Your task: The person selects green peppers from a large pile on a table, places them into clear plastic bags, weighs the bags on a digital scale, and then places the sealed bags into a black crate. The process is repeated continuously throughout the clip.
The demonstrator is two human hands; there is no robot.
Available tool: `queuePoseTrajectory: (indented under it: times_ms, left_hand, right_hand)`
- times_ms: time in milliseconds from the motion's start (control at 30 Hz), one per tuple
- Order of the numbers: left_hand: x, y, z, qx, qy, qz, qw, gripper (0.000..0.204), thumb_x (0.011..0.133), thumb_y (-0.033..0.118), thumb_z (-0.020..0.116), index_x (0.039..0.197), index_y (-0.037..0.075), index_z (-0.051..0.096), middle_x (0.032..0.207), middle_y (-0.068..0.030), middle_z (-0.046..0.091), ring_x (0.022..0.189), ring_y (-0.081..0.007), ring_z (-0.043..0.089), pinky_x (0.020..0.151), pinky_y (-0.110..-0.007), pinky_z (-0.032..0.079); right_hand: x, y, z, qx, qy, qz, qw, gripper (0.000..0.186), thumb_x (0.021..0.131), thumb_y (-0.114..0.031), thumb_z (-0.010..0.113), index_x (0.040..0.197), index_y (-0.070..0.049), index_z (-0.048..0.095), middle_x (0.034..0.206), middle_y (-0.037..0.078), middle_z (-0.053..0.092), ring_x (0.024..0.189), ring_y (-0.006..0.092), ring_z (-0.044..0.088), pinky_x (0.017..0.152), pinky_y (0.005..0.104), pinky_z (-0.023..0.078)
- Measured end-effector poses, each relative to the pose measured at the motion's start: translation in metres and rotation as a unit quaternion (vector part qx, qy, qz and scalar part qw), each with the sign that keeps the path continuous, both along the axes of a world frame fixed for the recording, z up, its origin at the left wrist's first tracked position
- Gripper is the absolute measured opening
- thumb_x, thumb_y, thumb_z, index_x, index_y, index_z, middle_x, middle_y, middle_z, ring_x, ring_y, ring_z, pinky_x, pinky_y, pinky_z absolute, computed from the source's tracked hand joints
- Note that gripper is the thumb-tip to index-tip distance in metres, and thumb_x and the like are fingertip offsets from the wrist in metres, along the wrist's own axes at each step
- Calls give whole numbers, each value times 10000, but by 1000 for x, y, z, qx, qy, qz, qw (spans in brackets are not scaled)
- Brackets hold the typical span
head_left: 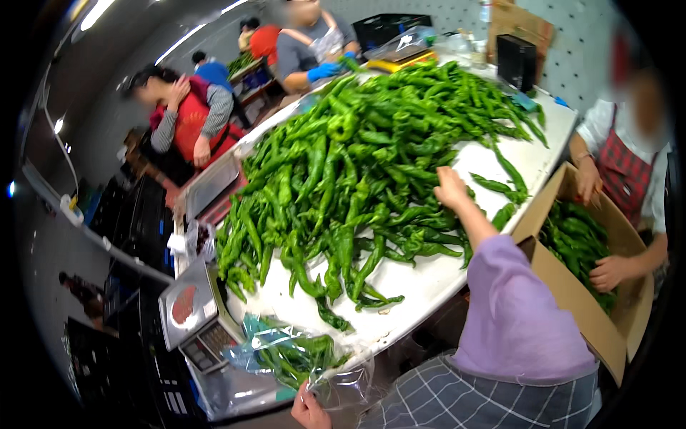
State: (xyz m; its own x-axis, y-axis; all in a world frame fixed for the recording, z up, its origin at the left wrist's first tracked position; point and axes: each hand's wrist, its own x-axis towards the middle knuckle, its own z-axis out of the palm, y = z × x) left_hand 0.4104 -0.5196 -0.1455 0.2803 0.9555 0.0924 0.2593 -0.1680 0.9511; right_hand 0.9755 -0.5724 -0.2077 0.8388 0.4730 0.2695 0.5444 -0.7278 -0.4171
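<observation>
My left hand (309, 409) at the bottom edge grips the rim of a clear plastic bag (361, 386) holding long green peppers (293, 357), beside a metal scale (187, 304). My right hand (450, 187) reaches into the right side of a large heap of green peppers (343, 164) on a white table (357, 329). Its fingertips are curled down among the peppers, and I cannot make out whether one is held. A few loose peppers (493, 184) lie to the right of that hand.
A co-worker (625, 157) at right has hands in a cardboard box (572, 286) of peppers. Another in a red apron (186, 121) stands at left; one in blue gloves (325, 70) is at back. A black box (514, 61) and yellow scale (400, 63) sit on the far end.
</observation>
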Motion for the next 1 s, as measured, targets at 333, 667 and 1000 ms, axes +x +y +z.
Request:
queuePoseTrajectory:
  times_ms: [333,667,1000]
  left_hand:
    - [20,12,25,-5,-6,1,1000,242,896,95,496,1084,-14,602,606,87,395,531,-3,293,457,-182,220]
    - [-6,-15,9,163,97,-181,965,263,870,118,531,1115,53,598,710,-149,615,536,-162,547,530,-261,425]
    - [3,-22,23,169,38,-105,979,266,863,39,501,1112,-19,573,849,-178,644,653,-151,597,599,-262,453]
  right_hand:
    - [-196,5,138,348,172,275,880,296,749,-140,635,996,-14,530,754,50,534,645,140,517,553,276,415]
    - [-373,-18,88,-127,510,498,690,432,834,-287,548,1138,14,481,873,118,575,800,163,546,706,306,445]
    - [-451,139,8,81,56,527,844,589,756,-217,589,1196,100,359,969,236,541,940,385,528,772,402,432]
